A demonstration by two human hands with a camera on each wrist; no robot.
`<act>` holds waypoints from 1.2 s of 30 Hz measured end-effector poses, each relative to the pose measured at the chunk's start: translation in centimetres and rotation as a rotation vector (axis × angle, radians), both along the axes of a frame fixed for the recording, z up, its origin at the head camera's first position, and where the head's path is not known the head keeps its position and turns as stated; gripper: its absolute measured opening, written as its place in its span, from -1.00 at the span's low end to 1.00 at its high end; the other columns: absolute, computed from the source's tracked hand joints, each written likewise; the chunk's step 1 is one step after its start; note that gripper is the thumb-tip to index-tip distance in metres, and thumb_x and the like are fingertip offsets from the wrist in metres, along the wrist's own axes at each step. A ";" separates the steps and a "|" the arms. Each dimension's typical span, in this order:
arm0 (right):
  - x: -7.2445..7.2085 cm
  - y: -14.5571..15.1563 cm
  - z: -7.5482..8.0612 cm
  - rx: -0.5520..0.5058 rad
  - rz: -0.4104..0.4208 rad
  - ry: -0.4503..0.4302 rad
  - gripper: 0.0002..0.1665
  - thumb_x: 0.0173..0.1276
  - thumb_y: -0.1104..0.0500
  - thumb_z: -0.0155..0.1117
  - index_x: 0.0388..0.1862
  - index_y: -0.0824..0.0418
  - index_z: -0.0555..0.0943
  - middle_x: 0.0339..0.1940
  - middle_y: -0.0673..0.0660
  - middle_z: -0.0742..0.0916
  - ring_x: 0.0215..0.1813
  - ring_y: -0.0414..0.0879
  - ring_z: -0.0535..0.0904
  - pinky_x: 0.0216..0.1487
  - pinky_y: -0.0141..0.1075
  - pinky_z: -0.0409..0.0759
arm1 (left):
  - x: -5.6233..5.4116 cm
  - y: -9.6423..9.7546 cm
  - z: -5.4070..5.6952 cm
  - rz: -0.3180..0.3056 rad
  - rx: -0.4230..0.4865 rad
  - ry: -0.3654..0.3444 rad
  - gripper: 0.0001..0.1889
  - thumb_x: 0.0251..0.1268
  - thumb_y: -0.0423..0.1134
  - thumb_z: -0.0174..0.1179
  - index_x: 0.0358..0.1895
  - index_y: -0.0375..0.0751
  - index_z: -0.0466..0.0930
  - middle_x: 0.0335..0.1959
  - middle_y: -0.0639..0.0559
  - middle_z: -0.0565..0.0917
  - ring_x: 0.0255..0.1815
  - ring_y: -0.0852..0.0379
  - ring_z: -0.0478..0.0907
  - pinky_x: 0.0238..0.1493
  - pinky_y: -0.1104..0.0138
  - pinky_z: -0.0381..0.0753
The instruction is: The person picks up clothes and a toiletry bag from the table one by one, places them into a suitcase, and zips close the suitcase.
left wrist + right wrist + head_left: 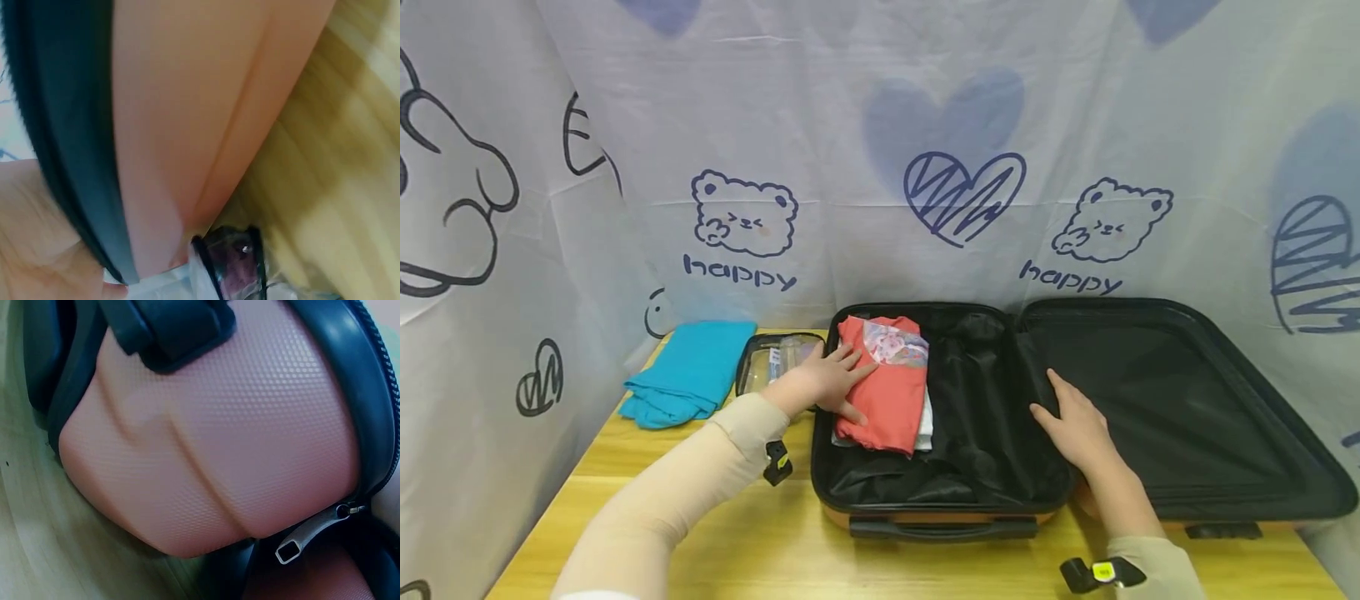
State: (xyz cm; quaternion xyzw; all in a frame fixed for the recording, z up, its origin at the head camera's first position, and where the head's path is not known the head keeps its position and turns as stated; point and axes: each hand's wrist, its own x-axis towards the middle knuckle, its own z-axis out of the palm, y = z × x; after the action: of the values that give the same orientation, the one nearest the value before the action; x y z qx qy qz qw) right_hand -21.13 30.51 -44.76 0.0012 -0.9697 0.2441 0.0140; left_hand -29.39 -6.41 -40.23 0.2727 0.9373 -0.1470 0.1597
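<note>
An open suitcase (925,507) with black lining sits on the wooden table. Inside, on its left, a folded red garment (891,408) with a flower print lies over a white cloth (927,427). My left hand (831,382), fingers spread, rests on the red garment's left part. In the left wrist view that hand (37,244) reaches over the rim, beside the pinkish shell (181,125). My right hand (1078,429) lies at the suitcase's right edge, thumb and fingers apart and fairly straight. The right wrist view shows the textured shell (250,444) and a metal zipper pull (306,534).
The suitcase lid (1172,400) lies opened flat to the right. At the left stand a clear black-edged pouch (760,367) with small items and a folded blue cloth (700,358). A printed curtain (865,233) hangs behind the table.
</note>
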 end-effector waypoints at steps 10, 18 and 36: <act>0.1 0.2 -0.2 -0.010 -0.008 -0.004 -0.12 0.50 -0.09 -0.01 0.59 0.26 -0.07 0.53 0.47 0.13 0.50 0.45 0.03 0.35 0.42 0.00 | 0.4 0.3 -0.7 0.036 0.028 -0.008 0.01 0.08 0.51 0.07 0.57 0.17 -0.02 0.59 -0.06 0.09 0.64 -0.07 -0.14 0.53 -0.20 -0.15; 0.1 0.1 -0.3 -0.007 -0.006 0.005 -0.13 0.49 -0.08 -0.01 0.59 0.26 -0.06 0.53 0.47 0.14 0.50 0.45 0.04 0.35 0.42 0.01 | 2.6 -1.1 -1.8 -0.015 0.337 0.130 -0.13 0.14 0.39 0.16 0.50 0.11 0.22 0.51 -0.17 0.25 0.60 -0.21 -0.06 0.47 -0.31 -0.13; 0.1 0.0 0.1 0.001 -0.005 -0.015 -0.12 0.50 -0.11 -0.02 0.59 0.27 -0.08 0.53 0.49 0.13 0.49 0.47 0.03 0.35 0.43 0.01 | 4.3 -4.8 0.0 0.237 0.761 0.285 -0.24 0.26 0.19 0.20 0.50 0.12 0.21 0.55 -0.20 0.15 0.61 -0.27 -0.17 0.46 -0.35 -0.24</act>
State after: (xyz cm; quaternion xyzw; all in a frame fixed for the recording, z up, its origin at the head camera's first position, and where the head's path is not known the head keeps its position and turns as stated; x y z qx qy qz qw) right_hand -21.04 30.48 -44.68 -0.0032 -0.9698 0.2436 0.0073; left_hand -25.04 -11.25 -40.21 0.1794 0.9623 0.1926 -0.0679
